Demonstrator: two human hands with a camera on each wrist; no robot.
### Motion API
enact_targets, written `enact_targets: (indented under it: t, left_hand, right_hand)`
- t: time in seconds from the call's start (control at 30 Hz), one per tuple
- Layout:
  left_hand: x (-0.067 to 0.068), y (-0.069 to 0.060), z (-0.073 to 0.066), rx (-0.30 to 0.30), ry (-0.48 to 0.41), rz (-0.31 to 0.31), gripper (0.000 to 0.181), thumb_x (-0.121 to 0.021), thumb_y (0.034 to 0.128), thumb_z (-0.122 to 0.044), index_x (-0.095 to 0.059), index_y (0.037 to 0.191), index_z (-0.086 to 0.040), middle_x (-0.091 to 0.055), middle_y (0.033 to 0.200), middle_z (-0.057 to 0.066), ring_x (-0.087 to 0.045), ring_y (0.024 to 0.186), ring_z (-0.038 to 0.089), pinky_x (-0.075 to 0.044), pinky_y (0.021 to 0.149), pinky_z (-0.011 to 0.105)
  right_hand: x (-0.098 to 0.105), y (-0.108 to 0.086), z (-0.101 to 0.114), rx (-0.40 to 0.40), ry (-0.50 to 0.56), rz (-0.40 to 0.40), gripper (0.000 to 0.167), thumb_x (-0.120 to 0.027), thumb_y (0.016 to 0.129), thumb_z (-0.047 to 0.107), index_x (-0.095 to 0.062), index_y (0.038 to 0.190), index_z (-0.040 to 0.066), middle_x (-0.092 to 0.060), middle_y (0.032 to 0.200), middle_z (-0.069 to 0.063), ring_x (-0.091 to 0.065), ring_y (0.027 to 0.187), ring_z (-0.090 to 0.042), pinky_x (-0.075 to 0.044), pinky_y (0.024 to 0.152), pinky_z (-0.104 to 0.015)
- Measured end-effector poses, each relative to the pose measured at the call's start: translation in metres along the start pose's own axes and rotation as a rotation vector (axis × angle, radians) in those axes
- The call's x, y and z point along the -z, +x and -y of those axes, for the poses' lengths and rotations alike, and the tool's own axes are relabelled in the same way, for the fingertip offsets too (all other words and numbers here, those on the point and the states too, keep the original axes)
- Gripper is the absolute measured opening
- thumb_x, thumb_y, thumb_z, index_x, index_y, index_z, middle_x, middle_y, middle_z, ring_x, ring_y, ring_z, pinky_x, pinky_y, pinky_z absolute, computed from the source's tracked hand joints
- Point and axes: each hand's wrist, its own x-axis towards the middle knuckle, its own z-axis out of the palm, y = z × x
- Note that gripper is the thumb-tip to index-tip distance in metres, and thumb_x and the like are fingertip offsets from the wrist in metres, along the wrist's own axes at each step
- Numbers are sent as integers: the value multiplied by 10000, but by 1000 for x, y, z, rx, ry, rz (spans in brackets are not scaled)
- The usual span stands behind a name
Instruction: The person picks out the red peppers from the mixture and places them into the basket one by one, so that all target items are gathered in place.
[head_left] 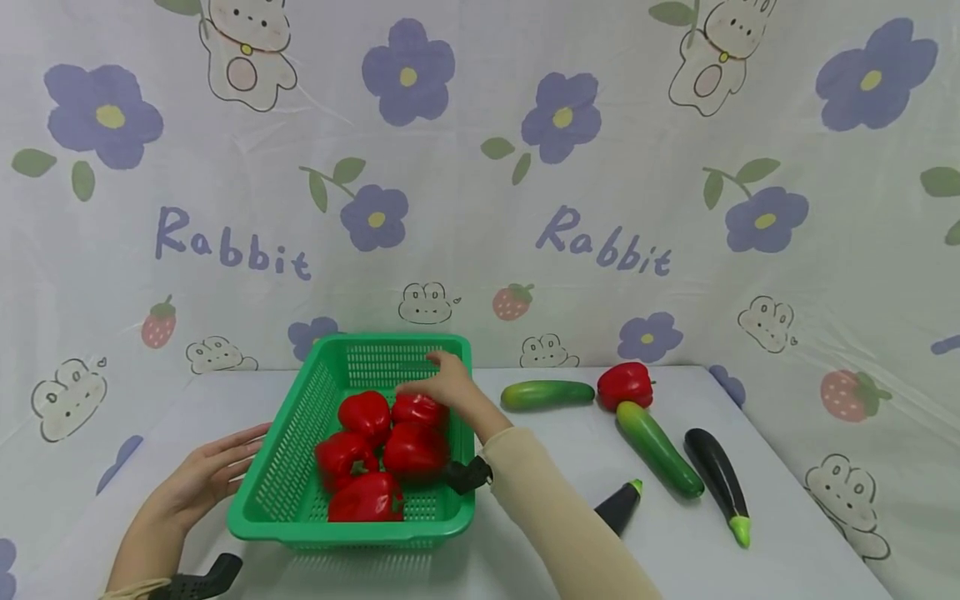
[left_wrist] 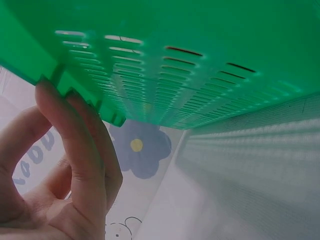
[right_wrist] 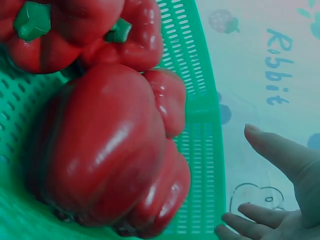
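A green slotted basket [head_left: 352, 533] holds several red bell peppers [head_left: 365, 500]. My left hand [head_left: 206, 475] is at the basket's left side, its fingertips touching the rim in the left wrist view, where the basket wall [left_wrist: 210, 30] fills the top. Over the basket's back right part is my right hand [head_left: 447, 385], with thumb and fingers spread and nothing held. Just below it lies a bell pepper [head_left: 420, 410], partly covered by the hand. The right wrist view shows the right hand [right_wrist: 285, 195] beside the rim and a large bell pepper [right_wrist: 105, 145] close to the camera.
Right of the basket lie a cucumber [head_left: 547, 395], another red bell pepper [head_left: 625, 386], a second cucumber [head_left: 660, 450] and an eggplant [head_left: 718, 475]. Another eggplant [head_left: 619, 507] is partly hidden by the right sleeve [head_left: 562, 517]. A patterned curtain [head_left: 465, 167] stands behind the white table [head_left: 525, 467].
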Motion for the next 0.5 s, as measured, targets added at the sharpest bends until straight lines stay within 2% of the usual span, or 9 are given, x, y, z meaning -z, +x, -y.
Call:
enact_targets:
  t: [0.27,0.5]
  left_hand:
    - [-1,1,1,-6,1,-9,309,-473,1034,-179,-653,1162,-393,-671,1143,-238,-632,1077,-24,-526,895,276]
    - [-1,0,1,-13,17,-14,304,-475,1033,-184,-646,1175,-393,-668,1143,-240,-633,1074,-27,-529,890,283]
  right_hand:
    - [22,-4,-4,66,-11,6,826,-788,807,349,-395,1471,55,-408,1526,-154,-363,1430,-338,-342,1139,-508]
    - [40,-6,-13,100,24,-2,814,-773,815,353,-397,1471,53,-402,1531,-159,-341,1440,-362,-334,1130,-553]
